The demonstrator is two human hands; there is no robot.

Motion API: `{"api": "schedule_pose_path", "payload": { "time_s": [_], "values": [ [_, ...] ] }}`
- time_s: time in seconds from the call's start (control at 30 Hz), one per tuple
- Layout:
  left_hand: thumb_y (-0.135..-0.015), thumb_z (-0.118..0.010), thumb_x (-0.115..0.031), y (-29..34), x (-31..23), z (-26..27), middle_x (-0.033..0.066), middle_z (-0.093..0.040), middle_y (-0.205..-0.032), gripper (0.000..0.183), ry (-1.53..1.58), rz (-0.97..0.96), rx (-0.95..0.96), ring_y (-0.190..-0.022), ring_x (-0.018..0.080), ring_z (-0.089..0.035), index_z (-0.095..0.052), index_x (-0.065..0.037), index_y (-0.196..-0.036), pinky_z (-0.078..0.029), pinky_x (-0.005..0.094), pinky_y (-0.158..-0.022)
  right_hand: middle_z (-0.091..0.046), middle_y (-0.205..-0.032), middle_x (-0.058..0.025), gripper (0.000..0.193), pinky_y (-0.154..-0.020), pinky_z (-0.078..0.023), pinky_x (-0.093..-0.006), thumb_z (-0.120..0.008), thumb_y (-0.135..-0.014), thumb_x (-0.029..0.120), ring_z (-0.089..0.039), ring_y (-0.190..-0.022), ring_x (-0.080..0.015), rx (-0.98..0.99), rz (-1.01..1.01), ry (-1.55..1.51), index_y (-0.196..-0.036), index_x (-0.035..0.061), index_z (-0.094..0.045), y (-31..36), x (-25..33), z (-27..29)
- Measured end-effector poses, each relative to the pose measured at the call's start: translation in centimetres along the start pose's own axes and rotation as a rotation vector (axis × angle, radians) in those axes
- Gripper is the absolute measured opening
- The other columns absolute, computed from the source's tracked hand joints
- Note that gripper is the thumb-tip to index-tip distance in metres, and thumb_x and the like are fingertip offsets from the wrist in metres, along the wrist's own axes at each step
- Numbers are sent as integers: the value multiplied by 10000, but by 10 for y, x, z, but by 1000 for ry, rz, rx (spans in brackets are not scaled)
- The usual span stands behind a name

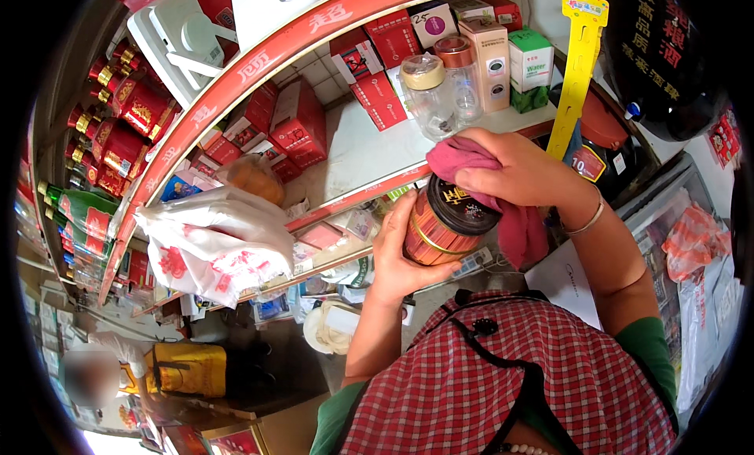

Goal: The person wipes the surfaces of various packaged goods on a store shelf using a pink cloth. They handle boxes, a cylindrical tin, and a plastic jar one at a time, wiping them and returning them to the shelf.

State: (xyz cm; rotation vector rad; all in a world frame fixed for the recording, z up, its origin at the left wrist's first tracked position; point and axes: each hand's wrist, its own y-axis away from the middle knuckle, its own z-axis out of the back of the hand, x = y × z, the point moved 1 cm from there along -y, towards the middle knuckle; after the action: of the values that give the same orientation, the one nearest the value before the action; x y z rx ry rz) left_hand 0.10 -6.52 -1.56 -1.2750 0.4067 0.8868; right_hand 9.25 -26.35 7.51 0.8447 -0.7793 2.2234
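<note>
A round jar (441, 233) with a black lid and a reddish-brown, wood-like body is tilted in front of my chest. My left hand (393, 255) grips its side, thumb below and fingers along the far edge. Over the lid, my right hand (514, 168) presses a dark pink cloth (522, 227), whose loose end hangs down beside the jar. Just beyond my hands, a clear jar with a pale lid (424, 98) and a clear jar with a copper-coloured lid (463, 78) stand on the shelf.
Red boxes (298, 125) and a green-and-white box (530, 70) share the white shelf (345, 153). A white plastic bag (220, 243) hangs at its left front. A yellow hanging strip (577, 78) is at the right. Red bottles (129, 102) line the far left. A person (141, 369) is at the lower left.
</note>
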Motion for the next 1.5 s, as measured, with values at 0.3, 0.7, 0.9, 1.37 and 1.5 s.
{"api": "schedule_pose_path", "payload": {
  "time_s": [0.3, 0.7, 0.9, 1.37, 1.5],
  "values": [
    [-470, -884, -243, 4, -2, 1, 202, -492, -1252, 988, -9, 11, 42, -1150, 336, -504, -421, -16, -1313, -400, 409, -970, -587, -900, -125, 341, -712, -488, -392, -584, -824, 308, -609, -806, -314, -104, 407, 248, -1126, 150, -595, 1, 18, -6],
    [-487, -893, -208, 11, 2, 7, 175, -481, -1281, 1033, 318, 87, 37, -1178, 275, -483, -359, 28, -1338, -369, 388, -1000, -558, -1008, -79, 214, -700, -480, -382, -644, -696, 165, -590, -836, -281, -42, 651, 480, -908, 155, -620, -1, 39, 8],
    [-502, -886, -194, 18, 6, 5, 166, -499, -1260, 1022, 313, 153, -46, -1185, 257, -475, -353, 29, -1345, -356, 376, -1010, -552, -905, -49, 127, -668, -469, -387, -622, -719, 161, -584, -795, -265, 195, 587, 544, -845, 145, -614, 0, 34, 25],
    [-487, -896, -255, 20, 11, 10, 160, -482, -1280, 1029, 215, 192, 34, -1183, 261, -479, -384, 15, -1337, -356, 374, -1006, -575, -859, -46, 95, -644, -474, -369, -645, -692, 140, -588, -760, -259, 156, 727, 303, -783, 151, -621, -3, 36, 4],
    [-502, -894, -242, 19, 5, 6, 151, -474, -1290, 1022, 255, 205, 26, -1193, 246, -468, -375, 19, -1343, -349, 364, -1012, -554, -823, -48, 64, -628, -469, -363, -625, -705, 151, -583, -735, -259, -81, 644, 385, -767, 163, -612, -18, 25, -6]
  ]
}}
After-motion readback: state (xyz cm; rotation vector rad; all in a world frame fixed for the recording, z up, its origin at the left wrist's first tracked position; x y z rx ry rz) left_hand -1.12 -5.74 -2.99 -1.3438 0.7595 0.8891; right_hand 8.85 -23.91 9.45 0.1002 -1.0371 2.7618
